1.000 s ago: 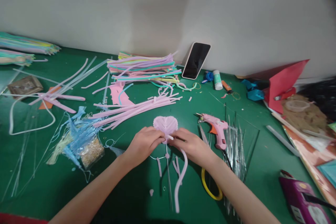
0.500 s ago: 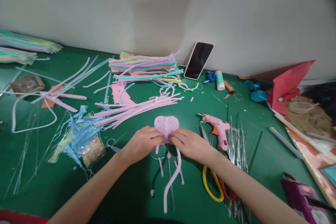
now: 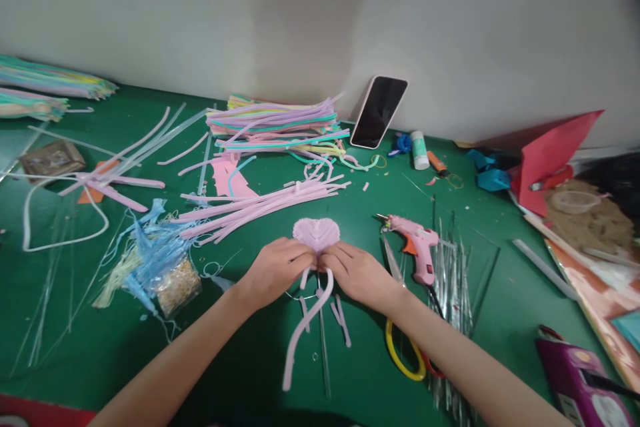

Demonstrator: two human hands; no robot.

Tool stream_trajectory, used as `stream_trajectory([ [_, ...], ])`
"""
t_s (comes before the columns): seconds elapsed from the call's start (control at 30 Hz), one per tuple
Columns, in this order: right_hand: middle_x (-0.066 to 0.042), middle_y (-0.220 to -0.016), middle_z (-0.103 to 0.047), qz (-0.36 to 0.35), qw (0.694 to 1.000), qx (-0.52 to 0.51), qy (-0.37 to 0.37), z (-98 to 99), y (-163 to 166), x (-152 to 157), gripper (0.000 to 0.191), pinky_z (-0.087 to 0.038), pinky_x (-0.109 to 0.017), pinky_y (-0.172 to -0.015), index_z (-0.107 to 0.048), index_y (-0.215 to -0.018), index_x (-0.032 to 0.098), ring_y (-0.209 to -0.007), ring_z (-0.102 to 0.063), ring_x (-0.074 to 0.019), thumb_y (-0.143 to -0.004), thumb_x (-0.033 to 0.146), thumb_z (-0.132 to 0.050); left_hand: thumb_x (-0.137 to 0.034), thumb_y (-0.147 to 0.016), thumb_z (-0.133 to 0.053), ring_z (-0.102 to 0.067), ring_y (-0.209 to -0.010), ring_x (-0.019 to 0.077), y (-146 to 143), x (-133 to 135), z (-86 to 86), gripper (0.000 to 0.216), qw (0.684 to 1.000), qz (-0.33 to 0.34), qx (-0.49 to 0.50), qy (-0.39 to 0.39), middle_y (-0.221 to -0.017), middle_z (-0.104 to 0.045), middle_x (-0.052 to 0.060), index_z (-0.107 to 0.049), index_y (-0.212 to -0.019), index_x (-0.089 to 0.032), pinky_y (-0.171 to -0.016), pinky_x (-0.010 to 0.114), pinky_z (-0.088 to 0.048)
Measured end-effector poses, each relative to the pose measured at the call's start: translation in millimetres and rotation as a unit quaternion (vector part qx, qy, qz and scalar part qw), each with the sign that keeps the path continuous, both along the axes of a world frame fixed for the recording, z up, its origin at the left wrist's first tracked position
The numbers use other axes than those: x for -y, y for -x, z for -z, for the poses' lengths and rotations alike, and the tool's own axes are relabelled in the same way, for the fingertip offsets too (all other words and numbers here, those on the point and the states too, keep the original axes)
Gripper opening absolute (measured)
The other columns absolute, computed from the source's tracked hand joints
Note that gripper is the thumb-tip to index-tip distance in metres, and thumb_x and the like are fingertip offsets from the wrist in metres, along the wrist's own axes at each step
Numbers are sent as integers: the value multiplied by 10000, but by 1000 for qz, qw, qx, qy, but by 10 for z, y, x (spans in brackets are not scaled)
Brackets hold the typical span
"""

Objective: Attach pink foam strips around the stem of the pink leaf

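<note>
A pale purple fuzzy heart (image 3: 316,232) is at the middle of the view, above the green table (image 3: 235,360), with its two round lobes pointing toward the wall (image 3: 175,20) and rising clear of the fingers. The left hand (image 3: 277,271) and the right hand (image 3: 359,275) meet at its narrow lower end, one on each side, fingers bent and pinching it, the fingertips nearly touching. A long purple stem (image 3: 303,333) hangs from below the right fingertips and curves toward the left forearm, and a short stub (image 3: 305,278) sticks out under the left fingertips. The tip of the heart is hidden behind the fingers, the thumbs are hard to make out, and I cannot tell how the stem joins the heart. A thin rod (image 3: 324,353) runs down the table below, its upper end lost behind the hands. The right forearm covers the middle of the scissors (image 3: 393,260), leaving blades, a yellow handle and a sliver of red one in sight; the glue gun (image 3: 417,247) lies beside them. A purple object (image 3: 575,373) is cut off at the lower right corner, and the colored bundles (image 3: 55,83) run out of view at the left.
</note>
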State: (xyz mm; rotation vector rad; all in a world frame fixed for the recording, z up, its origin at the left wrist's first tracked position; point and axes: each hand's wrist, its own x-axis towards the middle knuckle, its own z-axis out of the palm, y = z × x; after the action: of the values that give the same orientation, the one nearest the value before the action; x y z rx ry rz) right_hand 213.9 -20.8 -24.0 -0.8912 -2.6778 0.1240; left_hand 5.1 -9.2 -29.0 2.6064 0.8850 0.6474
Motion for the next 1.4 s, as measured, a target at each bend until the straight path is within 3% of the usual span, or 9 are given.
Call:
stream_trajectory([
  [0.27, -80, -870, -642, 118, 972, -165, 116, 11, -101, 149, 122, -515, -318, -732, -562, -941, 166, -832, -601, -198, -900, 277, -591, -278, -886, -601, -536, -991, 224, 165, 41, -113, 177, 997, -53, -54, 12, -1116, -599, 82, -634, -1044, -207, -838, 368, -415],
  [0.37, -47, -766, -608, 141, 964, -171, 144, 1, -118, 275, 119, -498, -301, -658, -580, -842, 185, -724, -576, -175, -900, 288, -593, -198, -921, -522, -520, -1012, 234, 309, 43, -240, 231, 994, -62, -87, 24, -1128, -570, 97, -583, -1143, -188, -855, 387, -418],
  [0.47, -58, -835, -622, 107, 963, -182, 167, 1, -90, 371, 118, -499, -300, -707, -633, -1002, 191, -792, -578, -172, -927, 204, -542, -107, -940, -414, -519, -1022, 212, 381, 65, -425, 304, 994, -72, -74, 40, -1126, -553, 90, -552, -1193, -203, -855, 355, -420],
  [0.67, -58, -814, -609, 69, 975, -164, 136, -9, 22, 399, 244, -483, -272, -643, -629, -1142, 196, -743, -554, -157, -949, 178, -481, -116, -905, -445, -525, -804, 177, 211, 247, -698, 263, 985, 70, -147, 58, -942, -544, 45, -593, -1083, -240, -720, 309, -423],
  [0.77, -51, -768, -601, 63, 985, -119, 107, -36, 83, 380, 275, -473, -264, -620, -606, -1187, 167, -698, -545, -153, -965, 195, -446, -46, -870, -414, -524, -782, 188, 149, 291, -690, 291, 979, 93, -177, 35, -890, -547, 47, -618, -985, -219, -695, 314, -422],
  [0.9, -48, -736, -590, 71, 994, -56, 57, -62, 175, 353, 269, -444, -266, -579, -617, -1138, 119, -651, -529, -151, -972, 185, -416, -190, -930, -449, -538, -676, 140, 239, 261, -640, 150, 974, -47, -155, 159, -799, -574, 10, -599, -922, -189, -621, 245, -433],
  [0.97, -53, -736, -592, 74, 996, -36, 31, -60, 230, 338, 232, -432, -274, -570, -628, -1086, 106, -659, -536, -161, -955, 157, -444, -198, -944, -423, -581, -743, 130, 331, 239, -598, 183, 970, -80, -124, 192, -930, -604, 18, -586, -1026, -210, -651, 222, -455],
  [1.1, -75, -762, -605, 81, 997, 6, 11, -54, 343, 304, 188, -448, -302, -587, -612, -1065, 86, -702, -566, -197, -917, 123, -503, -18, -879, -342, -580, -1046, 183, 448, 151, -465, 435, 985, -31, -115, 124, -1289, -489, 95, -538, -1204, -231, -806, 268, -488],
  [1.4, -74, -856, -631, 156, 980, 20, 124, -97, 446, 290, 140, -487, -289, -606, -570, -1022, 145, -732, -622, -196, -901, 121, -503, -106, -920, -416, -628, -882, 159, 336, -134, -418, 302, 983, -12, -127, 128, -961, -645, 41, -623, -1111, -217, -760, 243, -499],
])
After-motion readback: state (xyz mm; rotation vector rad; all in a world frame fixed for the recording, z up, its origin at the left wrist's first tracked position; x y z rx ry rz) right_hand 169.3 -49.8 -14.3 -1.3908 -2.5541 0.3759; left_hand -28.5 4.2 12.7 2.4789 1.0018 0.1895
